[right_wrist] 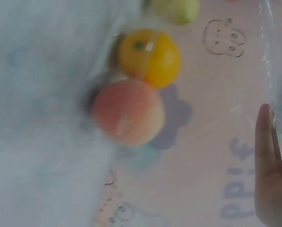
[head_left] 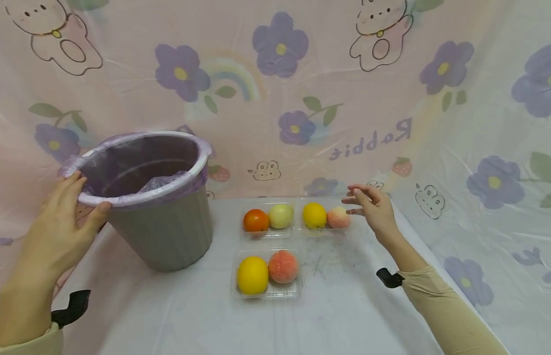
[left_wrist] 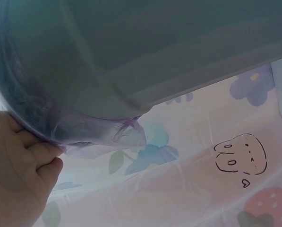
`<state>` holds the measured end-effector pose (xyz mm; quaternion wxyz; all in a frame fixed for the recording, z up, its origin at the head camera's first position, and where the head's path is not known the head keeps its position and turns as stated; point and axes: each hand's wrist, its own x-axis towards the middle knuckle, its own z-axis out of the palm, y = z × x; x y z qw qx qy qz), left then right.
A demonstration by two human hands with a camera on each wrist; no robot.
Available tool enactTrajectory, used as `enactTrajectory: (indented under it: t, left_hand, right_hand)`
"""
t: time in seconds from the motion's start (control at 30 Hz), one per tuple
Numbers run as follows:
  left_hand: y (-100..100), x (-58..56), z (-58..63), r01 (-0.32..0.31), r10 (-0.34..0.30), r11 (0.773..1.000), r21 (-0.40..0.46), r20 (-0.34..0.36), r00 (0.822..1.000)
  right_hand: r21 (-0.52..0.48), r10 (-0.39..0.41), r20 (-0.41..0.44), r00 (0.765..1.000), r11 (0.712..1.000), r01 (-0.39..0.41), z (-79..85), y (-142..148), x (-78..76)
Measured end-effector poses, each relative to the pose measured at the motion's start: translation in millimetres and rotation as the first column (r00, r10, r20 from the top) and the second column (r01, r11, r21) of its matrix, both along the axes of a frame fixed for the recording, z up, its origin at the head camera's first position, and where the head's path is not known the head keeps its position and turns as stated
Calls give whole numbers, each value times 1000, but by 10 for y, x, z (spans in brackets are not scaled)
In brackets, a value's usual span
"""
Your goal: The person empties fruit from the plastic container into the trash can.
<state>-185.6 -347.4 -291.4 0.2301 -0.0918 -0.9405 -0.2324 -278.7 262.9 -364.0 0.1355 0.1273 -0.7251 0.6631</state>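
My left hand [head_left: 57, 227] holds the rim of a grey trash bin [head_left: 168, 241], its thumb at the front of the rim. A thin purple liner bag [left_wrist: 103, 135] is folded over the bin's white rim [head_left: 137, 199]. My right hand [head_left: 375, 209] hovers by the back right clear plastic box [head_left: 321, 231], fingers spread and fairly straight. That box contains a yellow orange-like fruit [head_left: 314, 215] and a pale pink peach [head_left: 338, 217]. In the right wrist view, a clear plastic edge [right_wrist: 267, 52] runs down to the fingertips of this hand.
Left of that box, another clear box [head_left: 266, 234] holds a red tomato-like fruit [head_left: 255, 221] and a pale green one [head_left: 281, 216]. A third box [head_left: 268, 296] nearer me holds a yellow fruit [head_left: 252, 275] and a peach [head_left: 283, 266]. A patterned curtain [head_left: 239, 148] stands behind the white table [head_left: 346, 305].
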Motion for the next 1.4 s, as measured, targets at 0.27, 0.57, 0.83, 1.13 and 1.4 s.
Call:
enactTrajectory:
  t: [0.27, 0.57, 0.83, 1.13, 1.4]
  left_hand:
    - [-28, -3, -19, -15, 15, 999, -30, 4, 1000]
    - [-23, 1, 6, -14, 14, 999, -31, -13, 1000]
    - [-5, -2, 12, 0, -1, 999, -38, -28, 1000]
    - [11, -2, 26, -7, 6, 999, -36, -41, 999]
    - [8, -4, 39, -7, 6, 998, -54, -19, 1000]
  right_hand:
    - [218, -8, 185, 983, 975, -33, -401, 348, 197]
    - [244, 76, 338, 938, 956, -165, -683, 577, 238]
    - [236, 57, 414, 909, 957, -167, -856, 621, 204]
    - [287, 15, 364, 931, 949, -127, -946, 544, 195]
    - [359, -13, 334, 942, 926, -114, -1001, 499, 237]
